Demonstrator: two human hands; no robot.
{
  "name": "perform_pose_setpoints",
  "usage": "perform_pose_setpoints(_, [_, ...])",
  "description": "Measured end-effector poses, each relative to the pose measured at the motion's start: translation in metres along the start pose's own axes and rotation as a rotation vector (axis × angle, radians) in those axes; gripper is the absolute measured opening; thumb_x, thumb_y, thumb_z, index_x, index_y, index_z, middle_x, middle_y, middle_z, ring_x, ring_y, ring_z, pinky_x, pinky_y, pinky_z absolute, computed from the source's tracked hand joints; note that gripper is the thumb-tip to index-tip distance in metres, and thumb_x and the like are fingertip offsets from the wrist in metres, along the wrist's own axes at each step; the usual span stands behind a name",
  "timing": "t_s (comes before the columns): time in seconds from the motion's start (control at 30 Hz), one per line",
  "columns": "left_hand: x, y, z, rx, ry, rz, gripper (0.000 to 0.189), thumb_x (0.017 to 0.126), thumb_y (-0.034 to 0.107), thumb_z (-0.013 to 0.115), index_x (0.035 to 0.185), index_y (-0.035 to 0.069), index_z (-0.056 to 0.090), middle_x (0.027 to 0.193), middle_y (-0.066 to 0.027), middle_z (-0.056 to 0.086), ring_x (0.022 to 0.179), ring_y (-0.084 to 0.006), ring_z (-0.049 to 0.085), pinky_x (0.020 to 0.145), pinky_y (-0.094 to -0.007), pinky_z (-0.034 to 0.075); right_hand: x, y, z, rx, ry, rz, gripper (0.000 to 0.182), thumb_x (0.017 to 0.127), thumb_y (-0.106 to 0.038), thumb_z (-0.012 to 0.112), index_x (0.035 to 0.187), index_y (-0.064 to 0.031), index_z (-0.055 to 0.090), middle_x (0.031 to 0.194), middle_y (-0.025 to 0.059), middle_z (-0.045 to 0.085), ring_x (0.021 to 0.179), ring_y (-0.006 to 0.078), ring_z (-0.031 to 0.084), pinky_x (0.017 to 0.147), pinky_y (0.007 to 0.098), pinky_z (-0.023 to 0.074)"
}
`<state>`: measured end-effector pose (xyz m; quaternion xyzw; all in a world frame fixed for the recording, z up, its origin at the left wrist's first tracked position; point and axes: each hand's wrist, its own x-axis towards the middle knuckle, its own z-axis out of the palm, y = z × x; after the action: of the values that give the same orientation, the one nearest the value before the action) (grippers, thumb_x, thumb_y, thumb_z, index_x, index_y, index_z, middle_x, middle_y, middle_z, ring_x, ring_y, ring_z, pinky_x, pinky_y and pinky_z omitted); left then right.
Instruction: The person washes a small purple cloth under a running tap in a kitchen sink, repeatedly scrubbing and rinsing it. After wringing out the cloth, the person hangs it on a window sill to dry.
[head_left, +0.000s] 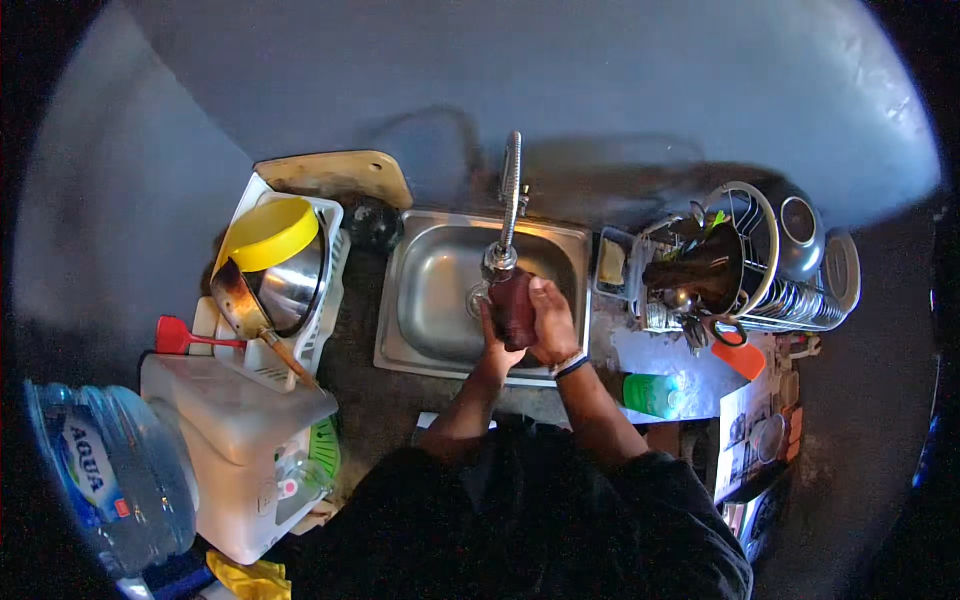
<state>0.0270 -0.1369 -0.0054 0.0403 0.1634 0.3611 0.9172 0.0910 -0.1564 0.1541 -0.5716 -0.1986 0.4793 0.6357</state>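
Note:
A dark reddish-brown cylindrical vessel (514, 311) is held between both my hands over the stainless steel sink (435, 315). My left hand (497, 341) supports its left side and lower end, with the fingers partly hidden. Against its right side presses my right hand (553, 319), the thumb near the upper end; a bracelet and a dark band circle that wrist. Directly above the vessel hangs the head of the flexible metal faucet (499, 256), close to the vessel's top end. Whether water is running cannot be made out.
A white dish rack (330, 330) with a steel bowl, yellow container and saucepan (238, 300) stands left. A wire dish rack (806, 322) with plates and utensils stands right, near a green bottle (651, 395). A large water bottle (120, 465) is at lower left.

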Motion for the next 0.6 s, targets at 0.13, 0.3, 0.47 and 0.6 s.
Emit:
perform_pose_setpoints(0.13, [-0.027,0.033,0.061,-0.23,-0.187,-0.195,0.085,0.077,0.073,0.042,0.129,0.006,0.046,0.13,-0.0124,0.05,0.119,-0.031,0.047,0.101,-0.0513,0.034,0.02,0.0,-0.044,-0.451,0.176,-0.173,0.033,0.094,-0.036,0.047,0.099,-0.004,0.054,0.089,0.0098,0.058,0.082,0.0252,0.056,0.078,0.0346,0.0443])
perform_pose_setpoints(0.3, [-0.021,0.033,0.047,-0.021,-0.003,-0.222,0.044,0.088,0.03,0.055,0.124,0.007,0.049,0.121,-0.0126,0.056,0.113,-0.0291,0.052,0.096,-0.049,0.041,0.068,0.053,-0.145,-0.948,0.202,-0.351,0.038,0.091,-0.041,0.051,0.101,-0.0045,0.057,0.095,0.0155,0.061,0.09,0.0329,0.057,0.078,0.0401,0.0444])
perform_pose_setpoints(0.47, [-0.025,0.043,0.035,0.078,0.103,-0.228,0.041,0.083,0.015,0.057,0.121,0.003,0.05,0.118,-0.0138,0.057,0.109,-0.0302,0.055,0.097,-0.047,0.042,0.043,0.075,-0.129,-1.329,0.446,-0.136,0.043,0.087,-0.043,0.056,0.109,-0.0056,0.057,0.108,0.0222,0.06,0.101,0.0381,0.057,0.081,0.0396,0.045])
perform_pose_setpoints(0.6, [-0.03,0.054,0.026,0.083,0.081,-0.333,0.041,0.083,0.017,0.055,0.121,0.002,0.049,0.119,-0.014,0.056,0.11,-0.0306,0.054,0.098,-0.0479,0.042,0.013,0.055,-0.081,-0.612,0.064,0.086,0.048,0.087,-0.04,0.057,0.118,-0.0027,0.055,0.106,0.014,0.063,0.094,0.0286,0.062,0.084,0.035,0.0469])
